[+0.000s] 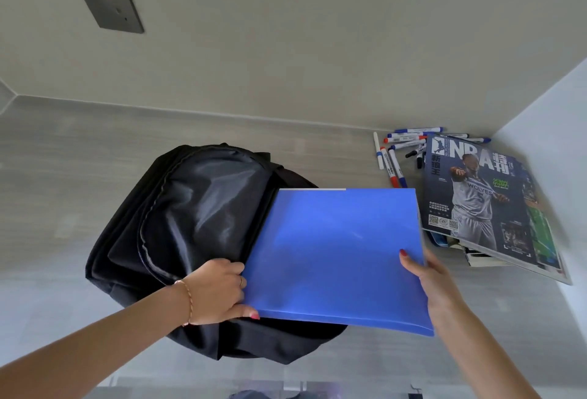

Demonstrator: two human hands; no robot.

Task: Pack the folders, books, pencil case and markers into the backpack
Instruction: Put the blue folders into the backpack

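Both hands grasp the blue folder [336, 255] above the black backpack [197, 208]: left hand [219, 290] at its near-left corner, right hand [428, 274] at its right edge.

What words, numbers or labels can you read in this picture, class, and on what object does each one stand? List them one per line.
"NBA": large white title on the magazine cover.
"WOLVES": across the player's jersey on that cover.
"5": the jersey number beneath it.
"新狼王": white characters down the cover's left side.
Green wording, small print and QR codes on the cover: too small to read.
Printing on the markers: too small to read.
Blue folder and backpack: no text visible.
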